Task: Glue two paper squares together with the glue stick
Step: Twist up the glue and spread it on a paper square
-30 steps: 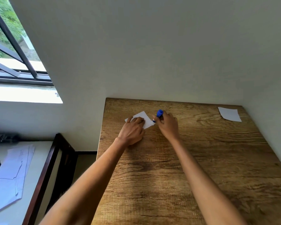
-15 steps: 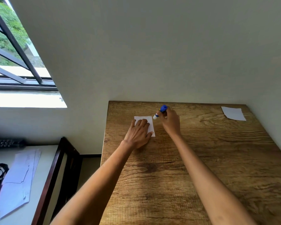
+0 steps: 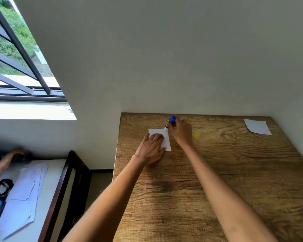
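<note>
Uncovered yellow cap (image 3: pixel 196 134); right hand (image 3: pixel 181 132) fingers grip glue stick (image 3: pixel 170 121) touching paper square (image 3: pixel 166 137).

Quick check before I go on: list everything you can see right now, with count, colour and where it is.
wooden table: 1, brown, right half of view, against the wall
paper square: 1, white, far left of table, under the left hand
second paper square: 1, white, far right corner of table
glue stick: 1, blue and white, tip on the near square's far edge
yellow piece: 1, on table right of the right hand, too small to identify
window: 1, dark bars, upper left
side desk: 1, white, lower left
loose papers: a stack, white, on side desk
another person's hand: 1, far left
left hand: flat on the square
right hand: gripping the glue stick
</note>
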A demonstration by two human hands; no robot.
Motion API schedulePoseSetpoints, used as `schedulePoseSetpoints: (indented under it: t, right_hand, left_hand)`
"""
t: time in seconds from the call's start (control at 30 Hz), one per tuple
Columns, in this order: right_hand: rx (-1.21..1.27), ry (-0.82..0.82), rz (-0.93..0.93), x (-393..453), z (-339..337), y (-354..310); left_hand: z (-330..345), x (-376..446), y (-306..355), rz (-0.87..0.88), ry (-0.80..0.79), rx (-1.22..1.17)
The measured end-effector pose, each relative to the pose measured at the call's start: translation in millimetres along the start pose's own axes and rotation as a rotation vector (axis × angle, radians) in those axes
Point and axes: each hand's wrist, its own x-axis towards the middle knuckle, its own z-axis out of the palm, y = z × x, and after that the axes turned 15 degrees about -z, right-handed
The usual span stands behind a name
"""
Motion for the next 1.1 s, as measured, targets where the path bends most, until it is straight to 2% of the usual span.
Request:
schedulePoseSetpoints:
  t: [0.3, 0.63, 0.87, 1.03, 1.1]
  right_hand:
    - [-0.004, -0.014, 0.018, -12.5, 1.5, 4.9]
    - [-0.001, -0.022, -0.067, -41.6, -5.0, 4.7]
    - [-0.021, -0.031, -0.059, -59.9, -11.9, 4.2]
    - [0.196, 0.165, 0.042, -62.2, -22.7, -1.3]
    - [0.212, 0.186, 0.063, -58.6, -25.8, -3.1]
  left_hand:
    - [-0.4, 0.7, -3.1, 0.008, -0.016, 0.006]
    - [-6.2, 1.4, -6.9, 0.023, -0.049, 0.024]
    - [-11.3, 1.9, -11.4, 0.021, -0.075, -0.027]
    - [-12.0, 3.3, -12.6, -0.019, -0.095, 0.045]
    - [-11.6, 1.9, -9.2, -0.044, -0.114, 0.053]
